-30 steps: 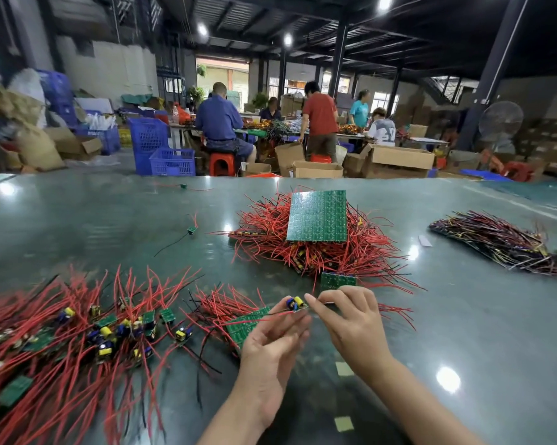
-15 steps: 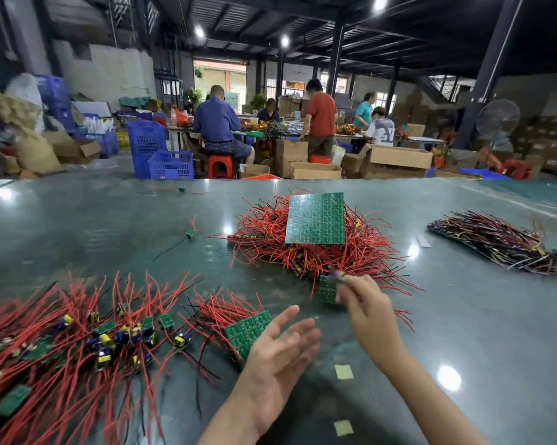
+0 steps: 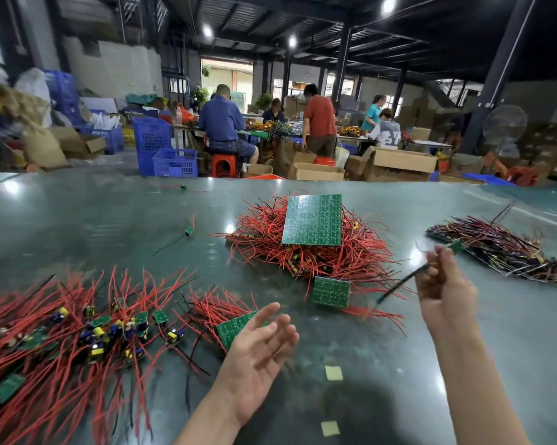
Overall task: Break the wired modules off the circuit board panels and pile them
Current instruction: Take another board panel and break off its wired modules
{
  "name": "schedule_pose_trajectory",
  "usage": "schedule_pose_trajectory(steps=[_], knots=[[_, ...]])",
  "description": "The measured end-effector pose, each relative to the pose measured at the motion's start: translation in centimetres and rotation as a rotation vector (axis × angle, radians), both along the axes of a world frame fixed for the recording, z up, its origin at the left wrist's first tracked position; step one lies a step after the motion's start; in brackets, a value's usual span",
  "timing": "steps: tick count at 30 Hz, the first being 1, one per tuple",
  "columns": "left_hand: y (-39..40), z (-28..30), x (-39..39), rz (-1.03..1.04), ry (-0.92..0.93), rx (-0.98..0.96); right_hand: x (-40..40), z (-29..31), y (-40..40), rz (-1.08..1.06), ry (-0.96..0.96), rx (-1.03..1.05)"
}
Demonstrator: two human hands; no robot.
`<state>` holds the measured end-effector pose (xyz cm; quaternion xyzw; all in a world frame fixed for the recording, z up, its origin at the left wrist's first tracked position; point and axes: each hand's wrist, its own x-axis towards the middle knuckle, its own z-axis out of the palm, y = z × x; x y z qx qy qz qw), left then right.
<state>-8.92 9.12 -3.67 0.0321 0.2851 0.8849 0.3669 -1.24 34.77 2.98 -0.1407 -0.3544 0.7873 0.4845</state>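
Observation:
My right hand (image 3: 440, 284) is raised at the right and pinches a single wired module (image 3: 456, 246), whose black wire trails down to the left. My left hand (image 3: 259, 345) hovers open, palm up, just in front of a small green panel piece (image 3: 235, 327) with red wires. A large green circuit board panel (image 3: 314, 220) lies on a heap of red-wired panels (image 3: 303, 252) in the middle. A smaller panel piece (image 3: 331, 292) leans at the heap's near edge. Loose broken-off modules (image 3: 78, 332) with red wires spread over the left. A darker pile of modules (image 3: 501, 252) lies far right, beyond my right hand.
The work surface is a glossy dark green table (image 3: 78, 226). Two pale square stickers (image 3: 333, 372) sit near the front. A stray module with a black wire (image 3: 189, 231) lies mid-left. Beyond the far edge, people work among blue crates (image 3: 174, 162) and cardboard boxes (image 3: 399, 162).
My hands have parted. My right hand has carried the broken-off module from the centre out to the right towards the dark pile. My left hand has let go and opened.

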Motion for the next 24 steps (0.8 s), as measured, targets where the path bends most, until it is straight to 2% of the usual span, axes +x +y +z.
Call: schedule_pose_trajectory(steps=[2,6,9,11,13,14,17,19,20,22,24], knots=[[0.0,0.0,-0.2,0.017,-0.004,0.000,0.8,0.8,2.4,-0.111,-0.143,0.096],[0.0,-0.2,-0.4,0.034,0.035,-0.005,2.0,2.3,9.2,-0.489,-0.824,0.533],[0.1,-0.3,-0.4,0.051,0.081,-0.010,2.1,1.8,13.3,-0.447,-1.208,0.540],[0.3,-0.3,-0.3,0.094,0.124,-0.019,1.3,1.2,13.4,-0.409,-1.377,0.563],[0.6,-0.5,-0.3,0.203,0.196,-0.062,-0.2,0.7,10.6,-0.342,-1.401,0.699],[0.8,-0.6,-0.3,0.294,0.236,-0.084,-0.8,0.4,8.2,-0.276,-1.355,0.794],[0.6,-0.7,-0.5,0.668,0.444,-0.164,-2.4,-0.7,-0.3,0.030,-1.156,1.104],[0.2,-0.8,-0.7,0.902,0.614,-0.346,-2.9,-1.9,-5.4,0.280,-1.088,1.341],[0.1,-1.2,-1.0,0.977,0.655,-0.477,-3.1,-2.7,-7.6,0.415,-1.050,1.395],[0.1,-2.0,-1.8,1.029,0.638,-0.726,-3.6,-4.4,-10.7,0.643,-0.997,1.358],[0.3,-2.7,-2.5,0.964,0.538,-0.883,-3.9,-5.8,-12.4,0.685,-1.001,1.297]])
